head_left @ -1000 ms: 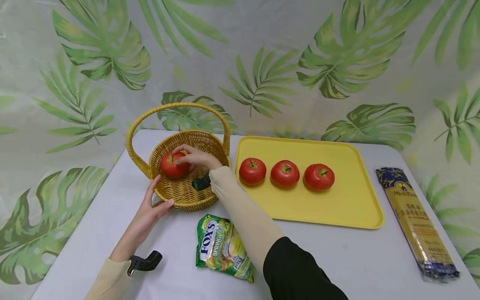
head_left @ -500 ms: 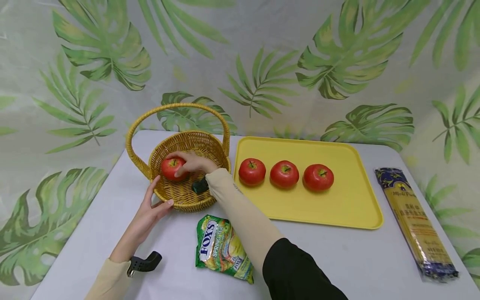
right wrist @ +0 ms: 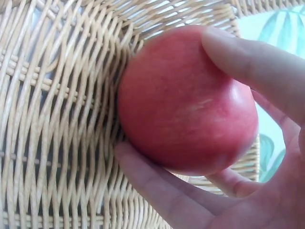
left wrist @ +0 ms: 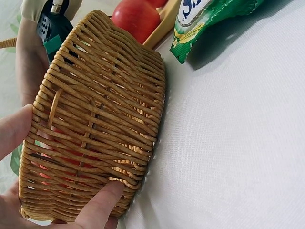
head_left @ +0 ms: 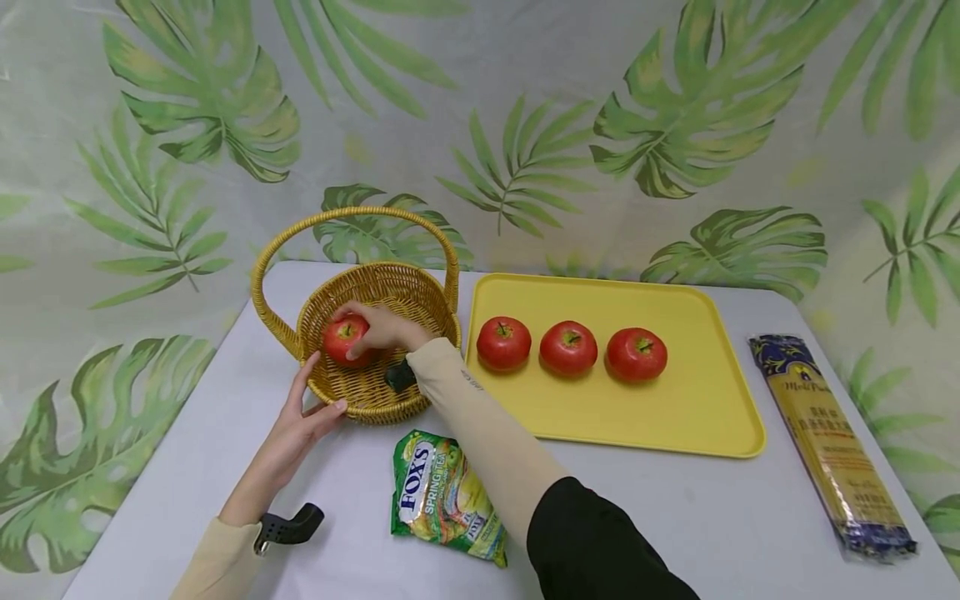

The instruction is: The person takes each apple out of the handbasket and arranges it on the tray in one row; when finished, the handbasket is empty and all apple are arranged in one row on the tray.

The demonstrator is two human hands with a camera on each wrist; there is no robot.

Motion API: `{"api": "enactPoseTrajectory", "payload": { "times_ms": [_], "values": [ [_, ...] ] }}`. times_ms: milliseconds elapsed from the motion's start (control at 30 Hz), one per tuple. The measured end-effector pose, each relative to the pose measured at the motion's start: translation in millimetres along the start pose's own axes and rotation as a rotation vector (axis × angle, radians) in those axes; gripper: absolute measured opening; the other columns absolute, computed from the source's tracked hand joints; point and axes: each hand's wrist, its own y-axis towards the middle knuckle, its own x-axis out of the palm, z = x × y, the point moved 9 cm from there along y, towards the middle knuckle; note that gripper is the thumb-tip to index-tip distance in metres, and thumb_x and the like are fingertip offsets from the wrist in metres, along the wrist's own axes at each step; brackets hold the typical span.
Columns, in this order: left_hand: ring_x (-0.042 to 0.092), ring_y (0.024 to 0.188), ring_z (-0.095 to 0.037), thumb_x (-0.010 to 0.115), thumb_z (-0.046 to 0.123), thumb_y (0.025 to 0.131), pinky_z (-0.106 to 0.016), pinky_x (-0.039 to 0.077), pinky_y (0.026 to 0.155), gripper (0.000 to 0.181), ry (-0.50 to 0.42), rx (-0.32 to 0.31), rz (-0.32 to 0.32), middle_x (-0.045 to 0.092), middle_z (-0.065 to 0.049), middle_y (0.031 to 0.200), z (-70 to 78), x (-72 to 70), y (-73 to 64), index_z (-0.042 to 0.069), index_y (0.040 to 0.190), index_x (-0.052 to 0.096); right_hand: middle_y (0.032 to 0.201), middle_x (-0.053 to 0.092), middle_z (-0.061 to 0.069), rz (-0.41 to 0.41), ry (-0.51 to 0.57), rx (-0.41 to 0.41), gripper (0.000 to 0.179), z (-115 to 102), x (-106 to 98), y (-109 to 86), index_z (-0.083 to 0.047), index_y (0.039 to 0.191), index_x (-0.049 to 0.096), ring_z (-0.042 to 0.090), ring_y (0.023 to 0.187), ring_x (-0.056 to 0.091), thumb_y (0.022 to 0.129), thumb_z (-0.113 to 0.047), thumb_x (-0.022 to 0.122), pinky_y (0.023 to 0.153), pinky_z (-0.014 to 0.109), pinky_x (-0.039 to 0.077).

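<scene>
A wicker basket [head_left: 384, 412] with a tall arched handle stands at the left of the table. Inside it lies one red apple [head_left: 342, 335], low against the woven wall. My right hand [head_left: 384, 327] grips this apple, thumb on one side and fingers around the other, as the right wrist view shows on the apple [right wrist: 181, 105]. At the basket's near left side, my left hand [head_left: 294, 427] touches the rim with thumb and forefinger spread apart. In the left wrist view another finger [left wrist: 101, 205] lies against the outer wall of the basket [left wrist: 102, 95].
Right of the basket, a yellow tray [head_left: 637, 421] bears three red apples [head_left: 568, 348] in a row. A green FOX'S candy bag [head_left: 446, 500] lies in front, partly under the right forearm. A long pasta packet [head_left: 831, 446] lies along the right edge.
My right hand has drawn its fingers closer round the apple in the basket and shifted slightly. The left hand and the basket stay where they were.
</scene>
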Motion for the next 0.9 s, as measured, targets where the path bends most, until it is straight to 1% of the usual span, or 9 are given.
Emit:
{"api": "enactPoseTrajectory", "payload": {
  "times_ms": [133,267,433,500,600,667,800,900],
  "values": [
    [0.016,0.137,-0.047,0.054,0.009,0.098,-0.038,0.037,0.101,0.082,0.004,-0.003,0.001,-0.021,-0.007,0.155,0.3,0.5,-0.2,0.029,0.154,-0.003,0.133,0.048,0.013,-0.017,-0.002,-0.039,0.055,-0.2,-4.8,-3.0,-0.014,0.133,0.049,0.024,0.112,0.049,0.083,-0.013,0.074,0.086,0.028,0.046],
    [0.016,0.137,-0.048,0.054,0.011,0.098,-0.043,0.034,0.102,0.082,0.017,-0.004,0.004,-0.020,-0.008,0.155,1.6,0.3,-0.8,0.029,0.154,-0.004,0.132,0.048,0.010,-0.033,0.008,-0.076,0.056,-0.4,-13.0,-7.0,-0.016,0.133,0.049,0.022,0.111,0.048,0.084,-0.019,0.073,0.085,0.027,0.046],
    [0.016,0.137,-0.048,0.056,0.013,0.098,-0.046,0.031,0.103,0.084,0.029,-0.011,0.001,-0.021,-0.007,0.155,2.5,0.7,-1.2,0.029,0.154,-0.004,0.131,0.045,0.009,-0.030,0.035,-0.160,0.057,-6.8,-28.0,-16.0,-0.019,0.136,0.047,0.020,0.110,0.046,0.085,-0.025,0.072,0.080,0.030,0.051],
    [0.016,0.137,-0.048,0.056,0.013,0.098,-0.046,0.031,0.103,0.084,0.025,-0.012,-0.002,-0.022,-0.006,0.155,2.6,0.9,-1.6,0.030,0.154,-0.004,0.132,0.045,0.009,-0.025,0.041,-0.201,0.058,-10.9,-33.8,-21.4,-0.018,0.136,0.047,0.020,0.111,0.047,0.085,-0.025,0.072,0.081,0.030,0.051],
    [0.014,0.137,-0.048,0.055,0.012,0.098,-0.045,0.031,0.103,0.083,0.019,-0.009,-0.008,-0.022,-0.005,0.155,3.0,1.2,-1.7,0.031,0.154,-0.004,0.133,0.044,0.007,-0.014,0.030,-0.242,0.058,-15.1,-42.3,-32.1,-0.019,0.137,0.047,0.019,0.114,0.045,0.085,-0.027,0.072,0.085,0.029,0.049],
    [0.014,0.137,-0.048,0.054,0.011,0.098,-0.044,0.031,0.103,0.083,0.016,-0.008,-0.009,-0.022,-0.004,0.154,3.1,1.3,-1.5,0.031,0.153,-0.004,0.134,0.043,0.006,-0.005,0.017,-0.250,0.059,-16.9,-48.1,-41.4,-0.021,0.137,0.047,0.019,0.116,0.043,0.085,-0.029,0.072,0.087,0.028,0.046],
    [0.014,0.137,-0.048,0.054,0.010,0.098,-0.045,0.030,0.104,0.083,0.014,-0.008,-0.008,-0.022,-0.004,0.154,3.2,1.4,-1.1,0.031,0.153,-0.004,0.135,0.039,0.006,0.013,-0.012,-0.263,0.060,-16.0,-59.7,-60.7,-0.023,0.137,0.048,0.019,0.119,0.038,0.083,-0.031,0.073,0.089,0.030,0.046],
    [0.015,0.137,-0.048,0.055,0.009,0.097,-0.043,0.032,0.103,0.084,0.011,-0.010,-0.001,-0.022,-0.005,0.154,2.6,1.2,-1.0,0.030,0.154,-0.004,0.135,0.038,0.006,0.016,-0.011,-0.292,0.060,-13.2,-67.8,-76.1,-0.022,0.137,0.049,0.019,0.119,0.037,0.083,-0.031,0.073,0.090,0.031,0.045]
  ]
}}
